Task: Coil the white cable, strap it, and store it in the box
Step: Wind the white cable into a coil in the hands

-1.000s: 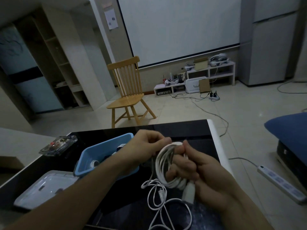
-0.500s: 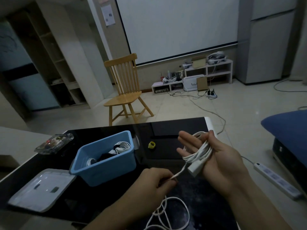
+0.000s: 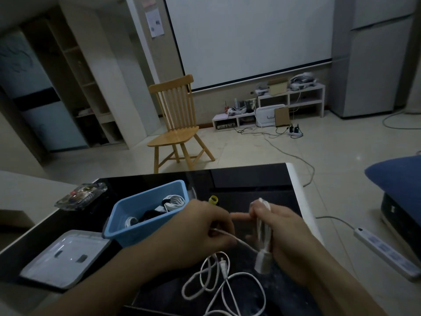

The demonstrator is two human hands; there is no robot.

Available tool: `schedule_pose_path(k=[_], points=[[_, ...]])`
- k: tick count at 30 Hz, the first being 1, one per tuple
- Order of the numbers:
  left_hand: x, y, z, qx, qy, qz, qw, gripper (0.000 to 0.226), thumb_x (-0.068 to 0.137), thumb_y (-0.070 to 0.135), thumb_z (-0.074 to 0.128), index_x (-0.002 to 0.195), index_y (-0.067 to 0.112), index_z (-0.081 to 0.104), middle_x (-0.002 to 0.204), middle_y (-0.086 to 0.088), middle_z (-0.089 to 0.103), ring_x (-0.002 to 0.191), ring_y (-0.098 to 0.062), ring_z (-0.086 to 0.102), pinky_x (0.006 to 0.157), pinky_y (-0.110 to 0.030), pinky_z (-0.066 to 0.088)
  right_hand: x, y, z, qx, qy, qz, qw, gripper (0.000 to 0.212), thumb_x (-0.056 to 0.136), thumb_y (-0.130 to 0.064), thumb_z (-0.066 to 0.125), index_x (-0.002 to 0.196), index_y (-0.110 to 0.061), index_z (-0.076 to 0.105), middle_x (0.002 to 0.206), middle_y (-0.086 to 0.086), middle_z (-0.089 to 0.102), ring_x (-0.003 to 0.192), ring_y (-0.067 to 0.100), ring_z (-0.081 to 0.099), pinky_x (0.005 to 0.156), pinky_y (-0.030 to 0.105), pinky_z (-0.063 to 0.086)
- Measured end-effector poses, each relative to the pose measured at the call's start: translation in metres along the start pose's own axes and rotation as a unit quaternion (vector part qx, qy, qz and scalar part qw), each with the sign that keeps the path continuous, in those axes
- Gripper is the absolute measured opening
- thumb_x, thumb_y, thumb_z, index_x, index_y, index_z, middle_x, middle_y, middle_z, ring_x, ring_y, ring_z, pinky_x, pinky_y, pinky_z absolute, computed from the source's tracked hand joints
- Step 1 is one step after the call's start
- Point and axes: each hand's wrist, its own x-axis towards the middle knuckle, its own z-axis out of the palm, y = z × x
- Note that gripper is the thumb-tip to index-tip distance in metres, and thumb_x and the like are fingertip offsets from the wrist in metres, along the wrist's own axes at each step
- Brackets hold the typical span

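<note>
My right hand (image 3: 286, 233) grips a bundle of coiled white cable (image 3: 262, 226), with a white plug end hanging below the fist. My left hand (image 3: 205, 226) pinches the loose strand that runs across to the bundle. The rest of the cable lies in slack loops (image 3: 225, 283) on the black table (image 3: 250, 181) near its front edge. A blue box (image 3: 136, 226) stands left of my hands and holds several coiled cables, white and black. A small yellow strap roll (image 3: 213, 199) sits on the table just beyond my left hand.
A white lid (image 3: 66, 254) lies on the table at the front left, and a clear plastic packet (image 3: 82, 196) lies behind it. A wooden chair (image 3: 177, 126) stands beyond the table. A white power strip (image 3: 385, 252) and cords lie on the floor to the right.
My right hand has closed round the bundle and turned it upright. My left hand has risen and moved toward it, drawing the loose strand taut. The view has shifted slightly.
</note>
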Motion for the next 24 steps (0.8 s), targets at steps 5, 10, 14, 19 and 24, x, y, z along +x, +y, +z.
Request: schedule_pose_path(k=[5,10,14,19,24], points=[[0.018,0.007,-0.026,-0.055,-0.023,-0.004,0.998,0.011,0.085,0.024,0.071,0.093,0.016,0.072,0.088,0.005,0.072,0.081,-0.003,0.069,0.077,-0.020,0.058,-0.008,0.003,0.022,-0.074,-0.064,0.002,0.995,0.033,0.103,-0.028,0.043,0.099,-0.012,0.072,0.091,0.010,0.080,0.092,0.026,0.075,0.087,0.041,0.054],[0.036,0.005,-0.037,-0.107,-0.017,-0.040,0.993,0.015,0.084,0.022,0.073,0.096,0.015,0.071,0.092,0.003,0.073,0.086,-0.004,0.070,0.081,-0.026,0.060,-0.015,0.002,0.028,-0.011,-0.104,0.051,0.993,0.036,0.105,-0.026,0.042,0.106,0.004,0.062,0.076,0.022,0.075,0.076,0.034,0.074,0.081,0.043,0.055],[0.041,0.001,-0.038,-0.161,0.016,-0.071,0.984,0.016,0.080,0.018,0.076,0.095,0.012,0.071,0.091,-0.002,0.076,0.086,-0.012,0.073,0.083,-0.035,0.061,-0.016,-0.001,0.027,0.106,-0.123,0.059,0.985,0.034,0.101,-0.029,0.047,0.093,0.001,0.061,0.057,0.021,0.056,0.047,0.027,0.051,0.069,0.044,0.049],[0.047,-0.004,-0.032,-0.202,0.036,-0.093,0.974,0.014,0.079,0.017,0.076,0.091,0.013,0.072,0.090,-0.005,0.077,0.086,-0.018,0.074,0.082,-0.038,0.062,-0.018,-0.007,0.025,0.238,-0.204,0.089,0.945,0.043,0.093,-0.043,0.047,0.082,-0.003,0.058,0.053,0.011,0.038,0.043,0.019,0.038,0.061,0.037,0.051],[0.046,-0.007,-0.019,-0.278,0.032,-0.114,0.953,0.017,0.081,0.020,0.074,0.093,0.008,0.072,0.087,-0.007,0.076,0.080,-0.021,0.072,0.079,-0.033,0.059,-0.014,-0.002,0.017,0.286,-0.293,0.071,0.910,0.027,0.097,-0.032,0.054,0.089,-0.006,0.057,0.056,0.004,0.036,0.045,0.014,0.036,0.069,0.036,0.051]])
